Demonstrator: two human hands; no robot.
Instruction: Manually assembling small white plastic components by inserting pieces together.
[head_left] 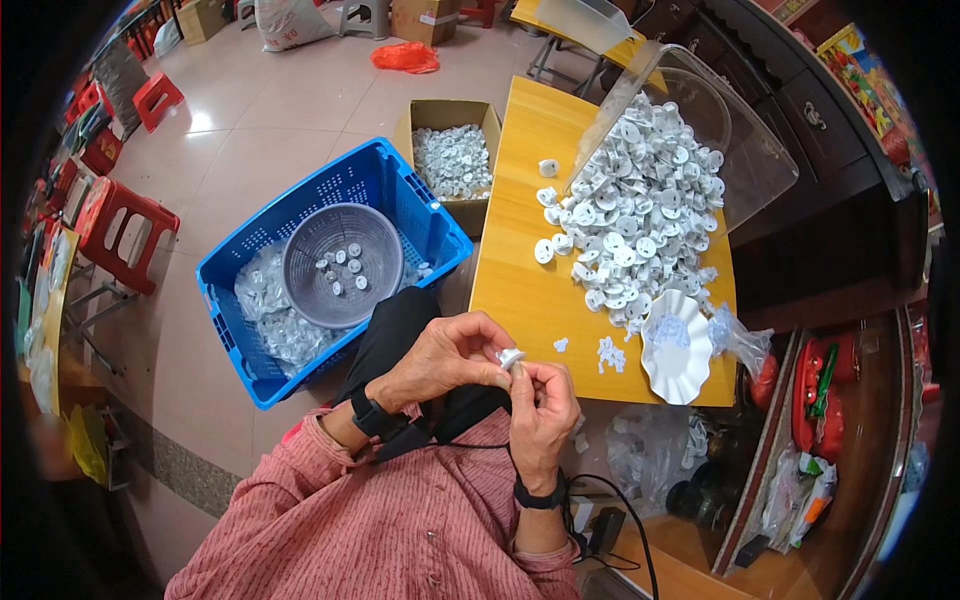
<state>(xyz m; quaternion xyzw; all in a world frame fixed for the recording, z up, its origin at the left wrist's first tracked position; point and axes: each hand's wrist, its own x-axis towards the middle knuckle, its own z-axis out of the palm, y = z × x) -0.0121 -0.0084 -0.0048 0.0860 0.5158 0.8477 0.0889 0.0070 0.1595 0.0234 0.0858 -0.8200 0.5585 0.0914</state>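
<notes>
Over my lap, a small white round plastic part [510, 357] is pinched between my two hands. The fingers and thumb of my left hand [450, 350] close on one side of it. My right hand [541, 405] grips its other side with thumb and forefinger; any smaller piece there is hidden by the fingertips. To the right, a large heap of similar white parts [640, 210] covers much of the yellow table [520, 200]. A white scalloped dish [676, 370] near the table's front edge holds tiny pale pieces, and a few more such pieces [611, 354] lie beside it.
A blue crate [240, 345] on my left contains bagged parts and a grey basket [343, 265] with several white parts. Behind it stands a cardboard box [452, 150] of small parts. A clear plastic bin [745, 160] lies tipped by the heap. A red stool [125, 230] is far left.
</notes>
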